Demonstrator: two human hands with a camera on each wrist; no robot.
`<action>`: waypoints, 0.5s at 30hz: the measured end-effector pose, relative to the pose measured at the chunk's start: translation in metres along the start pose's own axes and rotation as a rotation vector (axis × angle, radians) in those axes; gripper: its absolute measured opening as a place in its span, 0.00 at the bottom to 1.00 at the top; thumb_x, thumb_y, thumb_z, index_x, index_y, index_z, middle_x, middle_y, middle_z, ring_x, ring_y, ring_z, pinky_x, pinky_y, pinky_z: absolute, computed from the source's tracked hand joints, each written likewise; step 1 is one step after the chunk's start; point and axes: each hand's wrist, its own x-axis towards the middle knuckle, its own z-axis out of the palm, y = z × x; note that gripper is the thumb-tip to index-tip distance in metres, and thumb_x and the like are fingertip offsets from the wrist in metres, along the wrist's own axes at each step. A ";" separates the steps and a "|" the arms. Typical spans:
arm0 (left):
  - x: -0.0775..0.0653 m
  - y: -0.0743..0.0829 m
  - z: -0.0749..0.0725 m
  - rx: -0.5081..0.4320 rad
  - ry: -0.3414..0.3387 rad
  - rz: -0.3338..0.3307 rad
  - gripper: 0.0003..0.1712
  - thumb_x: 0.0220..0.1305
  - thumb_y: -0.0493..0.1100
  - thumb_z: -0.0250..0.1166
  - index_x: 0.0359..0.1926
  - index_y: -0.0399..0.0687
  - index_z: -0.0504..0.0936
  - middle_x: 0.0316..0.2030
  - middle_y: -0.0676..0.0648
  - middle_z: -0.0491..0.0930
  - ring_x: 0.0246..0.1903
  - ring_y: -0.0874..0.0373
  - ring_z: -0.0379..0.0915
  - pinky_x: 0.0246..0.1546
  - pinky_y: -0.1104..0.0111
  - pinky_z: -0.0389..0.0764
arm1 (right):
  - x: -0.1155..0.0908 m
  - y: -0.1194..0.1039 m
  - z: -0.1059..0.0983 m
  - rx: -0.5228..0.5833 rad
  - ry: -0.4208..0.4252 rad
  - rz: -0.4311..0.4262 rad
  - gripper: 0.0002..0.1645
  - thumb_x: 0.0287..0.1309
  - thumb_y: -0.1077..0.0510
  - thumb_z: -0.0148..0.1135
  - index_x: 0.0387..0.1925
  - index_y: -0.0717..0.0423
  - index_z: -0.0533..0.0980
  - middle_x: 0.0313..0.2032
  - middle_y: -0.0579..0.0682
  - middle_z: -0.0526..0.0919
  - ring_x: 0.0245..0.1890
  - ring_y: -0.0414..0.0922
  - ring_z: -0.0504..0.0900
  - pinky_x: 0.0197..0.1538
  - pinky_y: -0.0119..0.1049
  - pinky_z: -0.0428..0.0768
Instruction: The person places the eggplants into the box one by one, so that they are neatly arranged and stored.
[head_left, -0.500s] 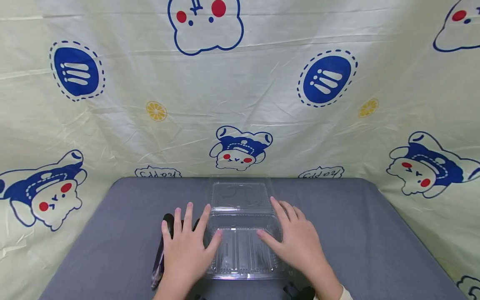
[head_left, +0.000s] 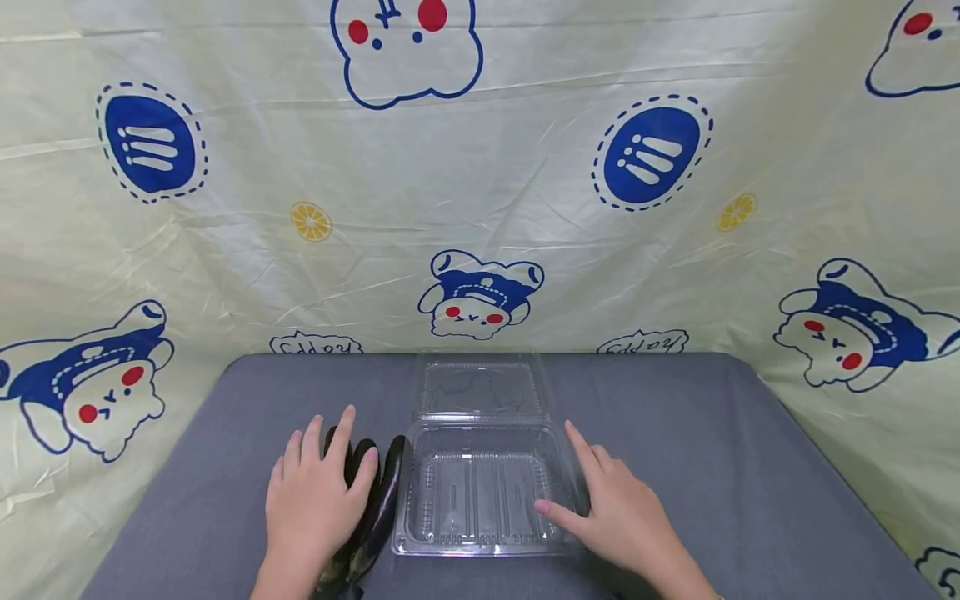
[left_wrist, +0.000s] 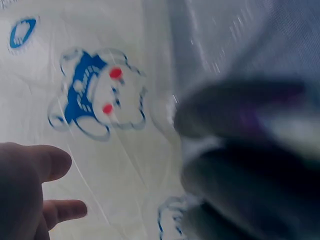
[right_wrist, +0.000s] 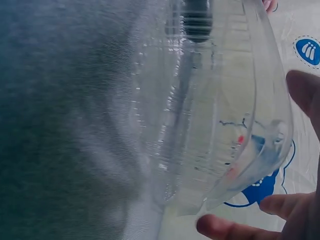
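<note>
A clear plastic clamshell box (head_left: pixel 491 548) lies on the table with its lid (head_left: pixel 480 392) folded back. Just left of it are long dark purple eggplants (head_left: pixel 384 504), lying side by side, large and blurred in the left wrist view (left_wrist: pixel 245 110). My left hand (head_left: pixel 311 500) hovers over the eggplants with spread fingers, hiding part of them; it grips nothing. On the other side, my right hand (head_left: pixel 624 512) is at the box's right edge, fingers fairly straight, thumb over the tray. Whether it touches the plastic I cannot tell.
A grey cloth covers the table (head_left: pixel 720 467). Behind it hangs a pale curtain (head_left: pixel 480 167) printed with blue cartoon bears and orange slices, meeting the table's back edge.
My left hand has moved left, away from the box and over the eggplants, more of which now show. My right hand has shifted slightly right and down. The box sits slightly further left.
</note>
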 end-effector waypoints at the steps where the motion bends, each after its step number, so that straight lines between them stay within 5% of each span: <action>1: 0.002 -0.005 -0.001 0.002 -0.012 -0.015 0.37 0.73 0.65 0.47 0.77 0.60 0.57 0.67 0.32 0.64 0.64 0.31 0.62 0.56 0.37 0.69 | -0.002 0.001 0.000 0.007 -0.017 0.003 0.65 0.46 0.16 0.57 0.79 0.38 0.48 0.61 0.53 0.76 0.54 0.55 0.79 0.35 0.49 0.80; 3: 0.005 -0.016 -0.002 0.007 -0.055 -0.048 0.38 0.72 0.66 0.46 0.78 0.60 0.55 0.60 0.32 0.68 0.53 0.33 0.68 0.42 0.44 0.74 | -0.004 0.003 0.000 0.029 -0.051 0.003 0.67 0.44 0.16 0.59 0.79 0.38 0.47 0.63 0.54 0.76 0.56 0.56 0.79 0.38 0.53 0.81; 7: 0.012 -0.037 -0.002 0.025 -0.185 -0.092 0.41 0.71 0.67 0.47 0.79 0.61 0.50 0.51 0.32 0.70 0.39 0.41 0.68 0.25 0.56 0.69 | -0.008 0.004 0.002 0.072 -0.112 0.004 0.71 0.40 0.16 0.61 0.79 0.37 0.45 0.57 0.49 0.81 0.54 0.49 0.81 0.40 0.50 0.80; 11: 0.017 -0.048 0.001 0.020 -0.293 -0.094 0.43 0.71 0.66 0.49 0.79 0.61 0.47 0.52 0.31 0.72 0.41 0.38 0.72 0.24 0.55 0.72 | -0.009 0.005 0.005 0.114 -0.162 0.003 0.73 0.38 0.17 0.64 0.79 0.36 0.42 0.46 0.41 0.82 0.45 0.39 0.80 0.38 0.43 0.78; 15: 0.024 -0.053 0.007 -0.035 -0.358 -0.066 0.43 0.71 0.64 0.51 0.79 0.60 0.46 0.60 0.26 0.70 0.48 0.30 0.75 0.29 0.47 0.76 | -0.010 0.006 0.008 0.130 -0.180 -0.012 0.74 0.38 0.18 0.66 0.79 0.38 0.41 0.49 0.44 0.83 0.49 0.42 0.81 0.42 0.48 0.80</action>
